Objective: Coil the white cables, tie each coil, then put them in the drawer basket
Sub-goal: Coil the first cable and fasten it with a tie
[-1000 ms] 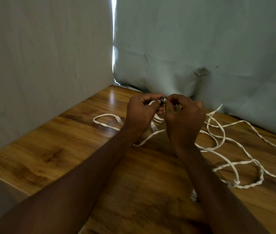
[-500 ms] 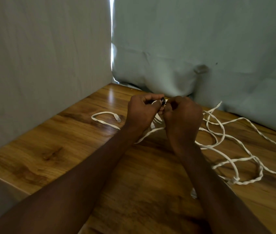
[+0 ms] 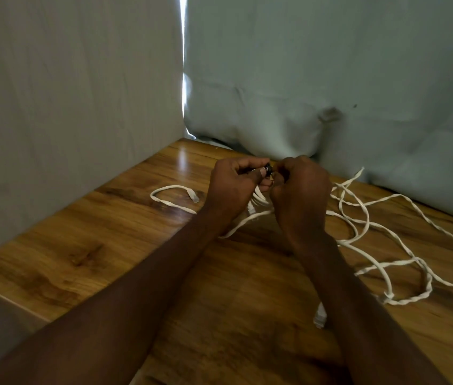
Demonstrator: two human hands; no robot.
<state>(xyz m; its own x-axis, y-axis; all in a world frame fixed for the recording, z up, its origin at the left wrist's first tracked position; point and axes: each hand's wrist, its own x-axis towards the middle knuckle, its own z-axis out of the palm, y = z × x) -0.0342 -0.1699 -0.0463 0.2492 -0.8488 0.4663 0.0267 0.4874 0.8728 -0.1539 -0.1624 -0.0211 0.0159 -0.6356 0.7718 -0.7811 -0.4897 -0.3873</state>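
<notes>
Flat white cables (image 3: 364, 218) lie in loose tangled loops on the wooden table (image 3: 108, 245), mostly to the right of my hands. One end with a clear plug (image 3: 193, 196) curls to the left. My left hand (image 3: 233, 187) and my right hand (image 3: 300, 195) meet above the table near the back. Between their fingertips they pinch a small dark tie (image 3: 269, 170). White cable loops (image 3: 258, 198) hang under the hands, partly hidden. No drawer basket is in view.
Pale cloth sheets (image 3: 330, 65) hang close behind and to the left of the table. The table's left edge (image 3: 11, 301) drops off at the lower left. A white connector (image 3: 320, 318) lies beside my right forearm.
Both hands have stayed together on the small dark tie, with only slight finger shifts. The cables on the table have not visibly moved.
</notes>
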